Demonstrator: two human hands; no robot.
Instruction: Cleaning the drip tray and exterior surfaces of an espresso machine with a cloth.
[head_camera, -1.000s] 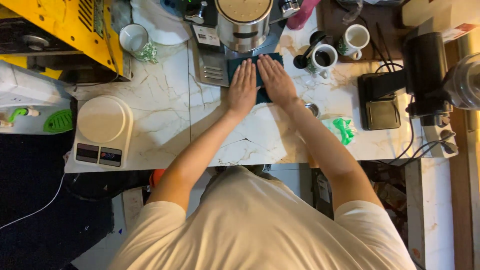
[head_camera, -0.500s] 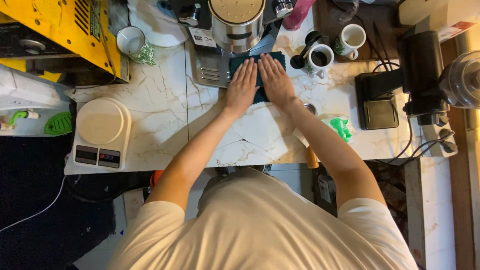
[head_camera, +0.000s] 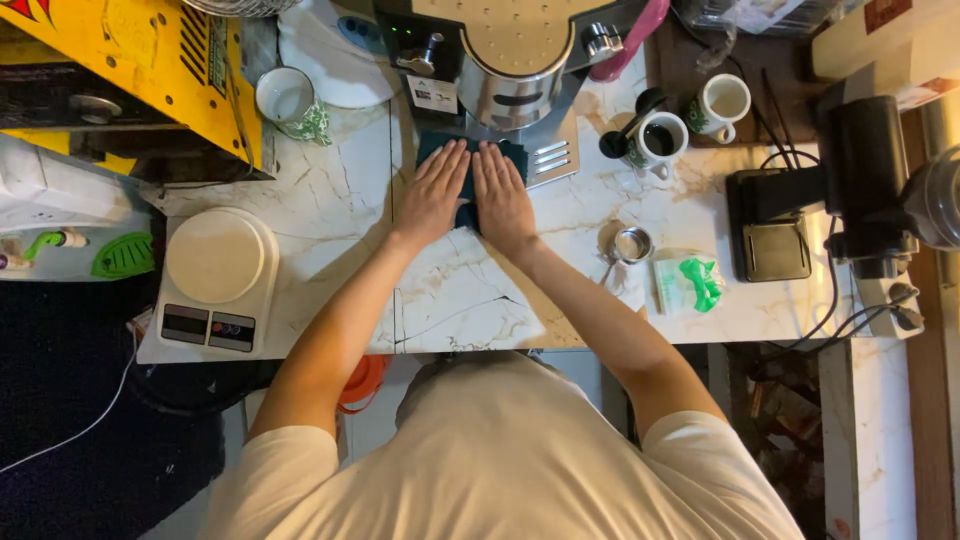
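White marble counter (head_camera: 330, 200), seen from the head camera, is stretching beneath a steel espresso machine (head_camera: 520, 60) that is standing at its far edge. A person in a pale shirt is leaning over it, pressing both hands flat on a dark teal cloth (head_camera: 468, 170) lying just in front of the espresso machine, beside its drip grille. The left hand (head_camera: 433, 195) and the right hand (head_camera: 503, 197) are resting side by side, thumbs nearly touching, fingers (head_camera: 445, 160) stretched out straight and grasping nothing. Left of the espresso machine, a white mug (head_camera: 290, 103) is sitting near a yellow appliance (head_camera: 150, 70), and a white kitchen scale (head_camera: 215, 280) is lying nearer the person. Right of the espresso machine, two patterned cups (head_camera: 690, 120) are standing together, a small metal filter basket (head_camera: 632, 243) is resting in front of them, and a black grinder (head_camera: 860, 170) is occupying the far right.
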